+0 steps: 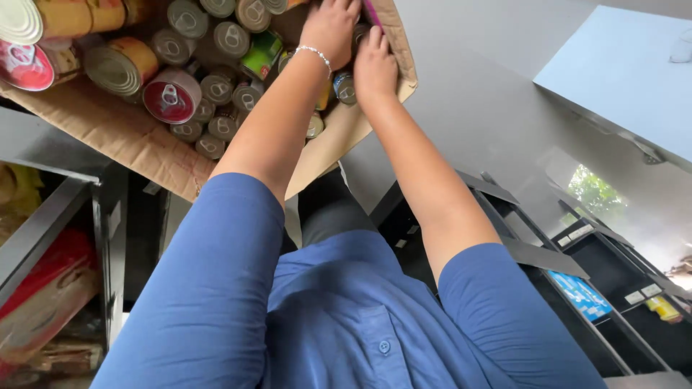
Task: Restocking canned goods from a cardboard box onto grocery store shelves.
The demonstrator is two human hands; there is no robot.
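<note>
Both hands are buried in the far right corner of a cardboard box (122, 137) packed with tins. The left hand (330, 29), the one with the thin bracelet (315, 53), is curled down among the cans, and the right hand (375, 68) sits just beside it, fingers closed against a small tin (344, 86) near the box wall. Can't tell if either grip has actually locked around a can or is just resting on top, the fingertips are hidden.

Handling-wise, I'd guess these small ring-pull tins (216, 86) are stiff, fairly heavy for their size and smooth, so a bit slippery. Best hold is probably around the side wall, thumb opposite fingers, not by the pull tab. The bigger cans (171, 95) at the left would likely want a wider grip. The box itself looks soft and sagging at the flap.
</note>
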